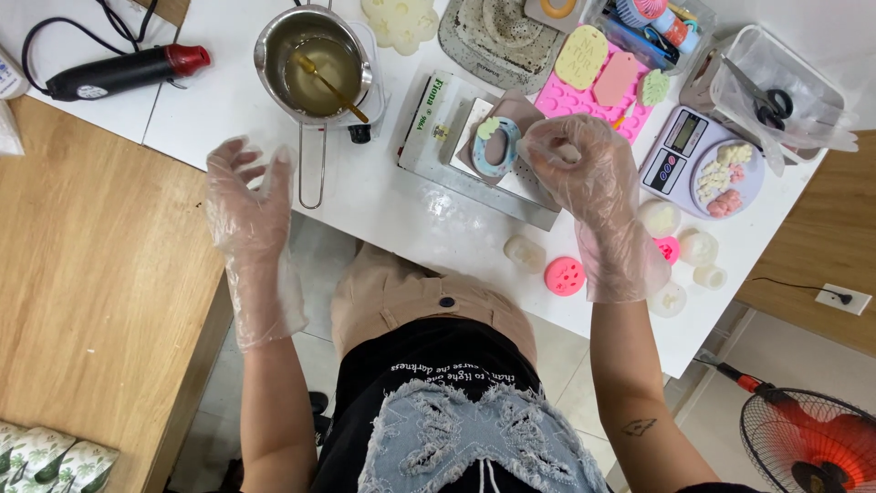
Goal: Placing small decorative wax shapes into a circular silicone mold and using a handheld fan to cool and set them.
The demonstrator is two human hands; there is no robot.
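Mid-frame, upper centre: right hand [584,164], gloved, fingers pinched narrow on sthg too small to tell, touching the blue oval frame piece [497,146] on its card atop the counter [411,219]. Looks like a decorating/placing step; next move needs fine, steady fingertip control. Left hand [246,196], centre-left, spread wide, holds nothing, well apart from the piece, near the pot [315,64] handle.
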